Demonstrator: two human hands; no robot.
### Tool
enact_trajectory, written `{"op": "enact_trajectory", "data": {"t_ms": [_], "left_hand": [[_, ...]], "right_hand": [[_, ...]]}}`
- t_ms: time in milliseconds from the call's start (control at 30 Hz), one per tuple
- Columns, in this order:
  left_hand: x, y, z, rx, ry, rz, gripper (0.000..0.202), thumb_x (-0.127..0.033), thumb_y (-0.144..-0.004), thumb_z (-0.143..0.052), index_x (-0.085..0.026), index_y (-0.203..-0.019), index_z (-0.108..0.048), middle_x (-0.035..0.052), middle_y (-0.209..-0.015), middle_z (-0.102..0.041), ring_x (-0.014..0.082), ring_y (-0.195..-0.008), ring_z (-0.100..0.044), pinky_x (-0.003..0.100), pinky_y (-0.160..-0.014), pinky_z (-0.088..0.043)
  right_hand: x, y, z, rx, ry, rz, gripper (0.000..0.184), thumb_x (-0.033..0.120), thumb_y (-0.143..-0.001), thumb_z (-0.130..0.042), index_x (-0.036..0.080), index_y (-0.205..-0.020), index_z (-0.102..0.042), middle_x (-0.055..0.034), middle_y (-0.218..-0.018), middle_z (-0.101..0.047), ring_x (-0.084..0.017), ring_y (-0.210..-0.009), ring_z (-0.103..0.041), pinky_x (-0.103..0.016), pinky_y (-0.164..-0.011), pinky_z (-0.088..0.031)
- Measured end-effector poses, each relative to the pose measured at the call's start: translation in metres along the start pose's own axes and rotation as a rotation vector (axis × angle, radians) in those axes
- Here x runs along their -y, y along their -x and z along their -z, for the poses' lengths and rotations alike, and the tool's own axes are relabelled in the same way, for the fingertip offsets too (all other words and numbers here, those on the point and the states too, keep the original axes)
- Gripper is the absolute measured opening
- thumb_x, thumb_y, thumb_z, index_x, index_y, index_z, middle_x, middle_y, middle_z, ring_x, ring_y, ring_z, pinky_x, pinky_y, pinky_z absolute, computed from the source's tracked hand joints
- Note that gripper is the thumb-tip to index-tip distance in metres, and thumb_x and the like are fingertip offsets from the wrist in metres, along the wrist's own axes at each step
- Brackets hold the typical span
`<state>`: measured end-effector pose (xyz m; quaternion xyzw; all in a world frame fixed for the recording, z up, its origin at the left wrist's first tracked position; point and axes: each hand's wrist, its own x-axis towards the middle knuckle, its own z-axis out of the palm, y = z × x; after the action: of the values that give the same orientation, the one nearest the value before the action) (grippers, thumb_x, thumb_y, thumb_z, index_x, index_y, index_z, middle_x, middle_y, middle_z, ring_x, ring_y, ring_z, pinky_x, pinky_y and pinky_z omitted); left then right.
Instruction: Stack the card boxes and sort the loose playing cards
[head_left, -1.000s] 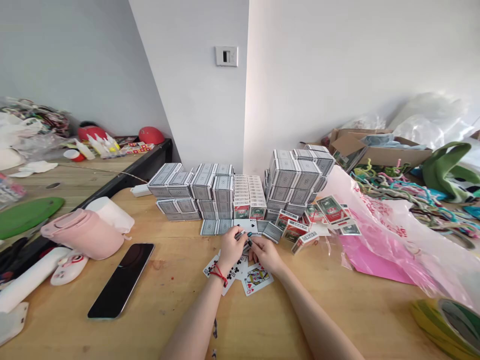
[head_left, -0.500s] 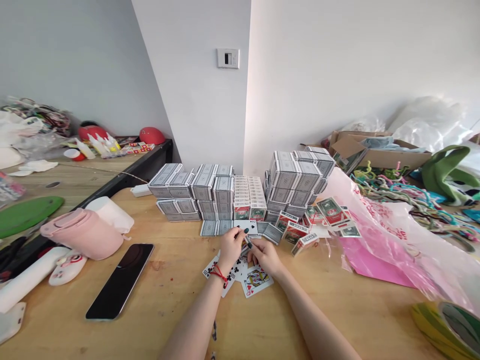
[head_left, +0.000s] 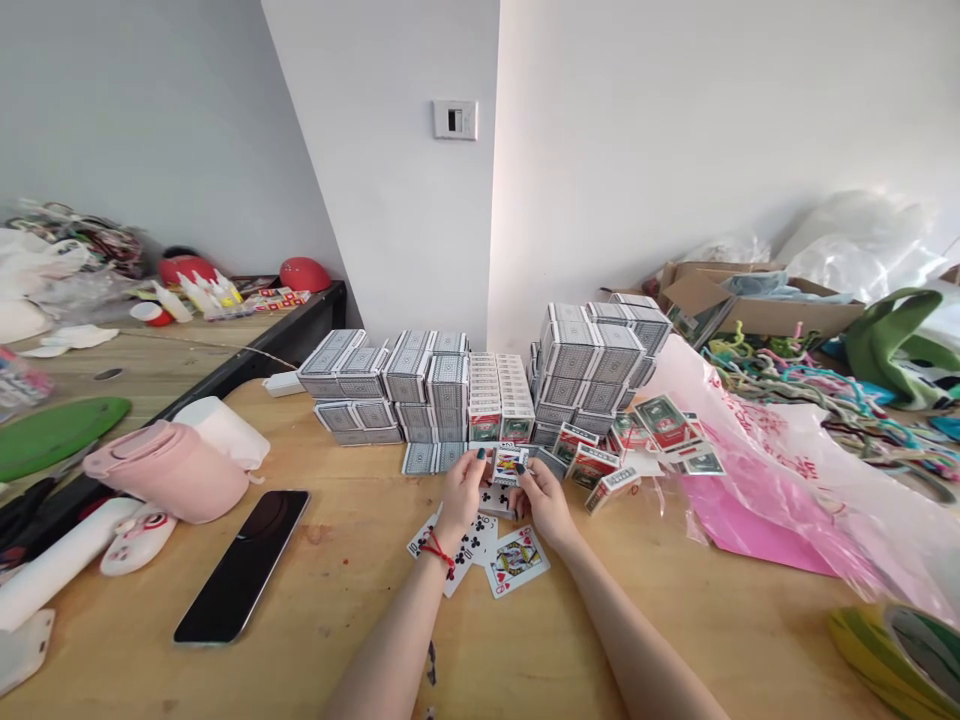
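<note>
Between my hands is a face card [head_left: 510,465], possibly the front of a small packet. My left hand [head_left: 460,492], with a red string bracelet at the wrist, is closed at its left edge. My right hand [head_left: 545,502] pinches its right side, thumb on the face. Just under it lies a club card [head_left: 495,497], partly hidden by my fingers. Nearer me, a queen of hearts [head_left: 517,562] and several fanned club cards [head_left: 471,545] lie face up. Behind my left hand, card packs [head_left: 431,458] lie flat in a row.
Stacked grey card packs [head_left: 431,385] stand at the back, with a taller stack [head_left: 592,360] to the right. Boxed decks [head_left: 596,465] lie beside pink plastic [head_left: 750,520]. A phone [head_left: 244,565] and a pink cup-like object [head_left: 169,470] are left; a tape roll [head_left: 862,640] is front right.
My hands have moved slightly apart, and the face card between them now faces me. The queen of hearts is more fully uncovered. The card with a 2 behind my hands is now mostly hidden.
</note>
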<state>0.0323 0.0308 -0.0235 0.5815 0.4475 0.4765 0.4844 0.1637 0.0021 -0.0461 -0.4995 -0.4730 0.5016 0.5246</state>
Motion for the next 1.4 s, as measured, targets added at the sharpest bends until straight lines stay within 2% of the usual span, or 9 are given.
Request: {"op": "enact_trajectory", "data": {"t_ms": [200, 367, 667, 767, 867, 967, 1100, 1267, 1400], "left_hand": [[0.004, 0.0, 0.001, 0.045, -0.123, -0.054, 0.023, -0.038, -0.079, -0.046, -0.016, -0.077, -0.053, -0.0017, -0.061, -0.047, 0.0103, -0.056, -0.043, 0.021, -0.053, -0.036], [0.008, 0.001, -0.002, 0.062, -0.206, -0.103, 0.019, -0.035, -0.081, -0.043, -0.017, -0.076, -0.048, -0.003, -0.06, -0.044, 0.0098, -0.053, -0.04, 0.021, -0.052, -0.033], [0.011, 0.004, -0.009, 0.011, -0.204, -0.149, 0.016, -0.032, -0.081, -0.04, -0.019, -0.073, -0.044, -0.0037, -0.059, -0.041, 0.0101, -0.052, -0.039, 0.022, -0.053, -0.033], [0.011, 0.003, -0.008, -0.004, -0.212, -0.144, 0.018, -0.034, -0.082, -0.041, -0.018, -0.076, -0.046, -0.0038, -0.059, -0.041, 0.0099, -0.052, -0.039, 0.022, -0.052, -0.033], [0.012, 0.002, -0.006, -0.033, -0.232, -0.134, 0.021, -0.037, -0.081, -0.042, -0.017, -0.086, -0.049, -0.005, -0.056, -0.039, 0.01, -0.051, -0.039, 0.021, -0.052, -0.033], [0.011, 0.002, -0.005, -0.044, -0.245, -0.139, 0.028, -0.038, -0.079, -0.047, -0.017, -0.098, -0.05, -0.0058, -0.056, -0.039, 0.0103, -0.052, -0.041, 0.021, -0.054, -0.035], [0.01, 0.003, -0.005, -0.034, -0.295, -0.146, 0.028, -0.04, -0.079, -0.046, -0.018, -0.094, -0.054, -0.0034, -0.059, -0.046, 0.0113, -0.056, -0.046, 0.022, -0.055, -0.036], [0.01, 0.004, -0.004, 0.001, -0.271, -0.104, 0.028, -0.039, -0.082, -0.043, -0.018, -0.094, -0.057, 0.0022, -0.072, -0.061, 0.0144, -0.063, -0.055, 0.024, -0.058, -0.04], [0.009, 0.004, -0.003, -0.028, -0.275, -0.166, 0.028, -0.032, -0.084, -0.04, -0.02, -0.105, -0.055, 0.006, -0.094, -0.063, 0.017, -0.083, -0.058, 0.027, -0.07, -0.044]], "right_hand": [[-0.001, 0.001, -0.001, 0.044, 0.002, -0.055, 0.034, 0.056, -0.077, -0.043, 0.022, -0.077, -0.039, 0.0066, -0.039, -0.051, -0.01, -0.027, -0.039, -0.021, -0.032, -0.027], [0.003, 0.002, -0.003, -0.025, 0.065, -0.048, 0.038, 0.058, -0.079, -0.038, 0.021, -0.078, -0.044, 0.0071, -0.036, -0.045, -0.01, -0.026, -0.037, -0.021, -0.031, -0.025], [0.003, 0.001, -0.001, -0.115, 0.117, 0.017, 0.038, 0.057, -0.078, -0.043, 0.02, -0.066, -0.044, 0.0079, -0.036, -0.036, -0.01, -0.028, -0.036, -0.021, -0.032, -0.026], [0.002, 0.001, -0.003, -0.149, 0.135, 0.035, 0.037, 0.056, -0.076, -0.046, 0.02, -0.065, -0.044, 0.0063, -0.038, -0.04, -0.01, -0.032, -0.038, -0.021, -0.034, -0.028], [0.001, 0.001, -0.004, -0.157, 0.134, 0.047, 0.035, 0.054, -0.074, -0.05, 0.019, -0.076, -0.05, 0.005, -0.043, -0.046, -0.01, -0.036, -0.04, -0.021, -0.036, -0.03], [0.0, 0.002, -0.004, -0.182, 0.137, 0.05, 0.036, 0.052, -0.076, -0.05, 0.018, -0.087, -0.052, 0.0053, -0.045, -0.047, -0.01, -0.037, -0.039, -0.021, -0.037, -0.03], [0.0, 0.002, -0.004, -0.181, 0.121, 0.047, 0.035, 0.051, -0.077, -0.047, 0.018, -0.09, -0.053, 0.0046, -0.047, -0.047, -0.011, -0.039, -0.04, -0.022, -0.039, -0.033], [0.004, 0.004, -0.004, -0.191, 0.132, 0.064, 0.034, 0.048, -0.079, -0.045, 0.019, -0.093, -0.056, 0.0035, -0.049, -0.048, -0.012, -0.042, -0.043, -0.023, -0.042, -0.036], [0.003, 0.004, -0.005, -0.205, 0.193, 0.089, 0.036, 0.046, -0.079, -0.045, 0.017, -0.095, -0.058, 0.0032, -0.049, -0.049, -0.013, -0.044, -0.043, -0.023, -0.043, -0.036]]}}
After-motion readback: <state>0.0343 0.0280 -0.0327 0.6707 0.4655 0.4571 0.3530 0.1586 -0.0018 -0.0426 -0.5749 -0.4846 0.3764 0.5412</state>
